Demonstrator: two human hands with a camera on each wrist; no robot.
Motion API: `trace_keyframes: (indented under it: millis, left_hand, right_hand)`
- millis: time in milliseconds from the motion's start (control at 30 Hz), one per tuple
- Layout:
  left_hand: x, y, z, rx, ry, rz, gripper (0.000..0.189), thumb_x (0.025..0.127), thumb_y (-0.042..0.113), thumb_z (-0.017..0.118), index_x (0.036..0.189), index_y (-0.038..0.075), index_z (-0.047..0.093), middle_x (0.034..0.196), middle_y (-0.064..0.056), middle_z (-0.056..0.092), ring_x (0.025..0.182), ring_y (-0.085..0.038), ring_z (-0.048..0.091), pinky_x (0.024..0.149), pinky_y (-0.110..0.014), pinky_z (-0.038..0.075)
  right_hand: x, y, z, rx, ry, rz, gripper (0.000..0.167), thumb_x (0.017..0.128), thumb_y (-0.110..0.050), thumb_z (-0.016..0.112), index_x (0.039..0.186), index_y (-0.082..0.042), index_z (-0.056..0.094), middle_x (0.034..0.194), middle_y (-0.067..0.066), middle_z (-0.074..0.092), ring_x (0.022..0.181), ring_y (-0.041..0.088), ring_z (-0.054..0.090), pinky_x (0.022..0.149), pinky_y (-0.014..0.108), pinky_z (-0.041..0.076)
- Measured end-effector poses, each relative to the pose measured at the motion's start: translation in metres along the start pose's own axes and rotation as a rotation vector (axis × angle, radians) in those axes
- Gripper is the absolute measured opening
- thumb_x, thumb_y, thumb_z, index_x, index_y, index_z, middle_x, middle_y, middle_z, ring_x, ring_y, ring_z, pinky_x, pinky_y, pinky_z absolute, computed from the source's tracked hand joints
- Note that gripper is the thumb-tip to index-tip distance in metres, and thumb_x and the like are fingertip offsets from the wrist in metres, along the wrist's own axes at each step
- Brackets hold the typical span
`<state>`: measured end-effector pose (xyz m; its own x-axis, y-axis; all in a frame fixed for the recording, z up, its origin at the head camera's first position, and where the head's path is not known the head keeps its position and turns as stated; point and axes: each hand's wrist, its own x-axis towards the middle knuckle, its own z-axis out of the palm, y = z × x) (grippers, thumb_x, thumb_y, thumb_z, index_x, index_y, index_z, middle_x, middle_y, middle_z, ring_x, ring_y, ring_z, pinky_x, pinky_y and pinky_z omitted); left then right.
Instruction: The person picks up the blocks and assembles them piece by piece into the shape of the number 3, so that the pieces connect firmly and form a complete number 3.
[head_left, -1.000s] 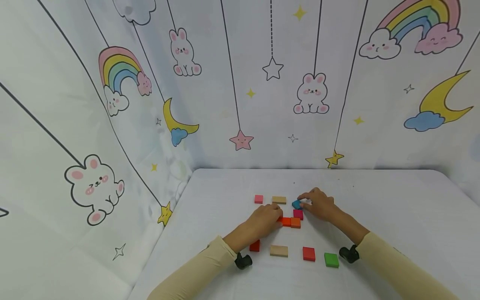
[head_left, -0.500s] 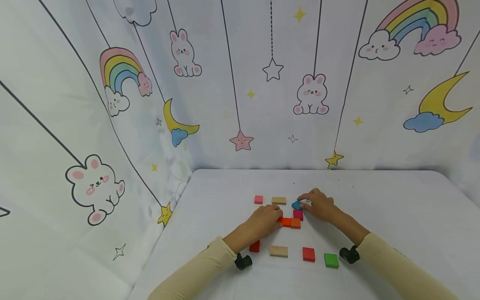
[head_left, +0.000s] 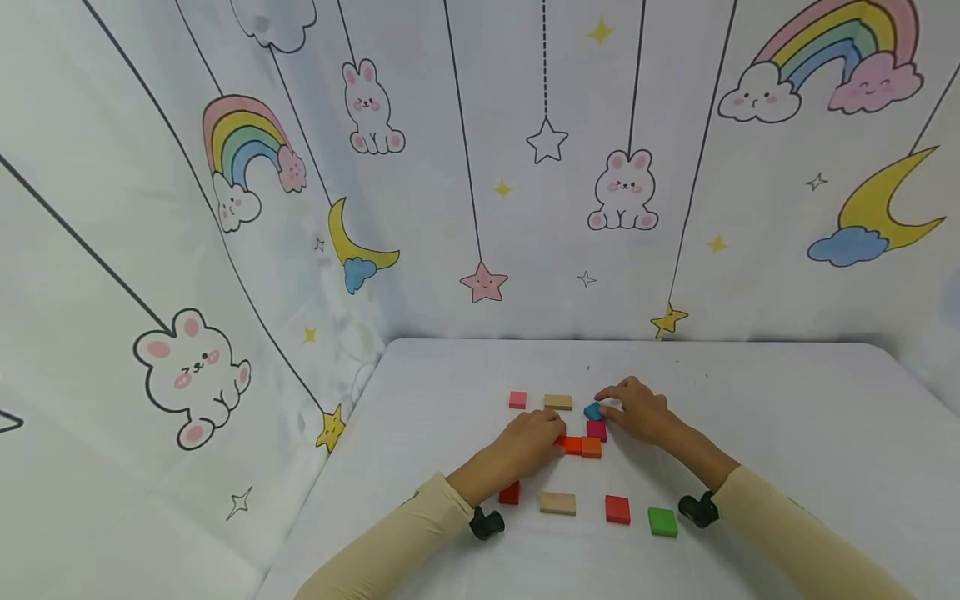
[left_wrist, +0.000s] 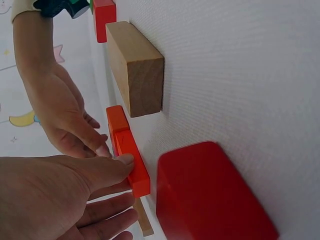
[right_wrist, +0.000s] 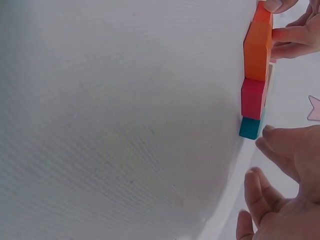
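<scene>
My left hand pinches an orange-red block at its left end, thumb on the near side and fingers behind. An orange block adjoins that block on the right. Behind the orange one lies a crimson block. A blue block sits turned at an angle behind the crimson one, between the thumb and index finger of my right hand. From the right wrist view, the right fingertips are right at the blue block's edge, with the other fingers spread.
A pink block and a wooden block lie at the back. In front lie a dark red block, another wooden block, a red block and a green block on the white table.
</scene>
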<state>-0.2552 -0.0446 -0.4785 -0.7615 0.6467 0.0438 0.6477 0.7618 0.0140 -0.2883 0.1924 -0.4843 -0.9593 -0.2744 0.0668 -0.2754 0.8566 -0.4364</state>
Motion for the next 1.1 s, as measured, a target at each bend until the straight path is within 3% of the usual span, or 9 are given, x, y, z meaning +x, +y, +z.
trace_keyframes:
  millis: [400,767,1100]
  left_hand:
    - [-0.001,0.0,-0.004,-0.001,0.01,0.01,0.02,0.1,0.03,0.075,0.113,0.015,0.076,0.115,-0.001,0.07,0.097,-0.013,0.066,0.087,-0.021,0.055]
    - [0.001,-0.001,-0.001,0.026,0.011,0.02,0.021,0.1,0.031,0.075,0.115,0.016,0.077,0.116,0.0,0.071,0.098,-0.013,0.067,0.087,-0.023,0.056]
    - [0.003,-0.002,0.002,0.031,-0.004,0.013,0.022,0.099,0.032,0.076,0.116,0.017,0.076,0.115,0.002,0.07,0.098,-0.012,0.065,0.087,-0.022,0.056]
  right_hand:
    - [0.014,-0.009,0.0,-0.004,0.022,-0.019,0.029,0.096,-0.019,0.078,0.122,-0.009,0.075,0.113,0.021,0.063,0.104,0.034,0.062,0.082,0.062,0.052]
    - [0.034,-0.028,0.005,-0.071,-0.014,-0.059,0.028,0.095,-0.023,0.08,0.121,-0.011,0.077,0.119,0.023,0.064,0.106,0.036,0.062,0.085,0.063,0.054]
    - [0.046,-0.04,0.003,-0.106,-0.083,-0.062,0.025,0.096,-0.021,0.079,0.119,-0.012,0.078,0.114,0.02,0.065,0.099,0.032,0.062,0.088,0.063,0.053]
